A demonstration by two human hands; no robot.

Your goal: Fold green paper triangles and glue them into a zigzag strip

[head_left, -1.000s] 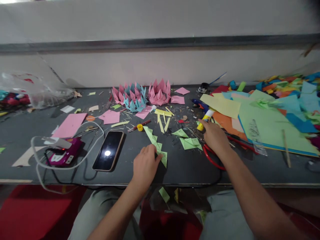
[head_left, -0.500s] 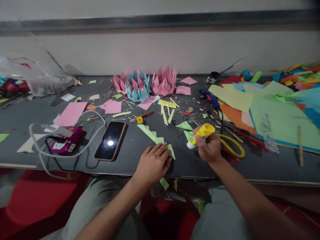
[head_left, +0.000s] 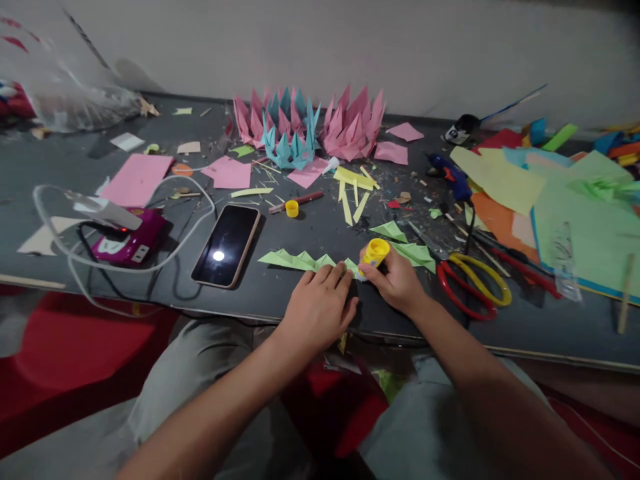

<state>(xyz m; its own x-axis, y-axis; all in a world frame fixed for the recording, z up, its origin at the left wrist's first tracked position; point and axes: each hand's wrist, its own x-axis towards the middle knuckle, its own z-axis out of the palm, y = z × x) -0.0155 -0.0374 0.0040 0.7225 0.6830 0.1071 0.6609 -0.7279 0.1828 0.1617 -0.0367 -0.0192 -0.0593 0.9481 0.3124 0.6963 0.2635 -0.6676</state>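
A green folded paper strip [head_left: 290, 259] with pointed peaks lies along the front of the dark table. My left hand [head_left: 320, 303] rests on it with fingers stretched out, pressing it down. In my right hand [head_left: 397, 283] is a yellow glue stick [head_left: 376, 251], held with its base up and its tip down at the strip's right end; the tip itself is hidden. More green folded pieces [head_left: 414, 255] lie just behind my right hand. The yellow glue cap [head_left: 292, 209] sits apart on the table.
Scissors [head_left: 473, 287] with red and yellow handles lie at right, near a blue glue gun [head_left: 450, 175] and stacked coloured paper [head_left: 590, 220]. A phone [head_left: 227, 245] and a purple power adapter [head_left: 133, 240] with cables are at left. Pink and blue paper crowns [head_left: 353, 127] stand behind.
My right hand has picked up the glue stick, turned it over and brought it left to the green strip. My left hand has flattened on the strip, which has swung more level.
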